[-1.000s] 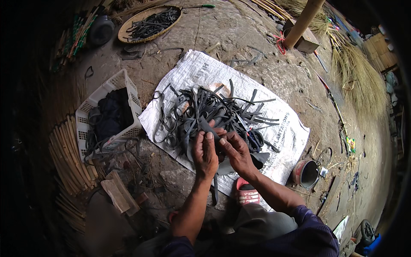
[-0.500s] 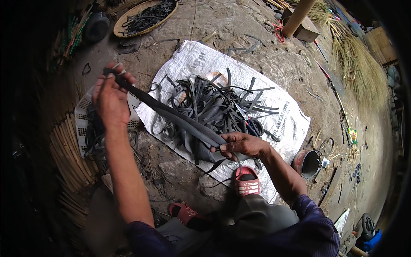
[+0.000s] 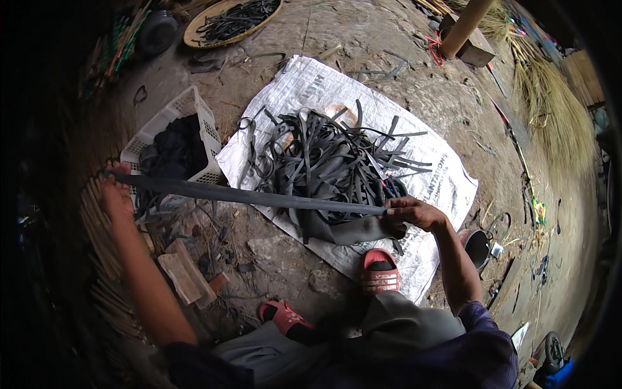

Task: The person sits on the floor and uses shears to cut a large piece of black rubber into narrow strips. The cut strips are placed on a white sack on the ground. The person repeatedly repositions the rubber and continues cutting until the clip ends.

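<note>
A long dark grey rubber strip (image 3: 259,198) stretches nearly straight between my two hands. My left hand (image 3: 118,194), at the far left beside the white crate, is closed on one end. The other end is pinched in my right hand (image 3: 414,213), over the lower right part of the pile. Beneath the strip, a tangled heap of black rubber strips (image 3: 317,155) lies on a white woven sack (image 3: 285,84). Scissors (image 3: 382,174) rest on the heap's right side, partly hidden among the strips. A wider rubber band (image 3: 353,232) curves just below my right hand.
The white plastic crate (image 3: 208,123) at left holds dark rubber pieces. A round woven tray (image 3: 194,40) of strips sits at the far left. Bundled sticks (image 3: 103,240), wood blocks (image 3: 184,272), a tin can (image 3: 476,248), a wooden post (image 3: 465,29) and dry straw (image 3: 551,104) surround the sack.
My left hand has moved left and down, and my right hand right, pulling the strip out longer and more level. The crate is now less covered by my arm.
</note>
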`<state>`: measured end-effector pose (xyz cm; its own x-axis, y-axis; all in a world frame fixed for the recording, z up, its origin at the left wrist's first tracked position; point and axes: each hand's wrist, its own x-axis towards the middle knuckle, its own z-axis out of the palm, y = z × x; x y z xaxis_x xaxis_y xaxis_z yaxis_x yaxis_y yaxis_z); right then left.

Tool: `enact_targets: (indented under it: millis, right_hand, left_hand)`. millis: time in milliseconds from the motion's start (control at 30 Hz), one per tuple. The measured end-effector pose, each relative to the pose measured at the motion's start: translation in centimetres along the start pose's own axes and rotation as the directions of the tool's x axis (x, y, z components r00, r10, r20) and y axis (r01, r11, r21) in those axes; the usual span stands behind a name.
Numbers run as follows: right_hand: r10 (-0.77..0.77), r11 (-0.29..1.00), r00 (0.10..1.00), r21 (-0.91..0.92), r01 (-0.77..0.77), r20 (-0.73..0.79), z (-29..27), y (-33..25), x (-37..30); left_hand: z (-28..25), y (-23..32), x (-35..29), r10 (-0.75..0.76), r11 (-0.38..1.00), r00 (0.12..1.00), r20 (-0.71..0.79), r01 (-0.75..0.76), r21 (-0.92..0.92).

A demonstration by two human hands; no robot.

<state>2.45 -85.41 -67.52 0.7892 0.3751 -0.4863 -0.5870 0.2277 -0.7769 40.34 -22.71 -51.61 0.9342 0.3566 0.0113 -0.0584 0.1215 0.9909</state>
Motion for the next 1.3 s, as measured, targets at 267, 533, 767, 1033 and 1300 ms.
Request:
enact_targets:
  millis: [267,533,767,1033,1300]
  right_hand:
    - [-0.038,0.997,0.901,-0.072,0.007,-0.431,-3.5,4.0,-2.2]
    - [-0.089,0.84,0.712,0.332,0.429,-0.696,-5.2,6.8,-4.0]
    - [-0.136,0.794,0.63,0.296,0.531,-0.765,-8.1,7.8,-5.8]
    - [-0.1,0.824,0.501,0.211,0.526,-0.859,-10.3,9.9,-6.1]
    - [-0.448,0.882,0.397,-0.326,0.339,-0.801,-10.9,7.5,-7.8]
  left_hand:
    - [0.7,-5.5,-3.1,-0.12,0.986,0.992,-0.025,0.116,-0.116]
    - [4.5,-8.8,-6.4,-0.22,0.964,0.966,0.137,0.237,-0.124]
    - [5.1,-14.2,-7.1,-0.32,0.946,0.932,0.172,0.324,0.001]
    - [4.9,-19.6,-8.9,-0.39,0.911,0.91,0.14,0.359,0.202]
    - [7.9,-18.2,-14.6,-0.079,0.345,0.923,0.376,-0.329,0.879]
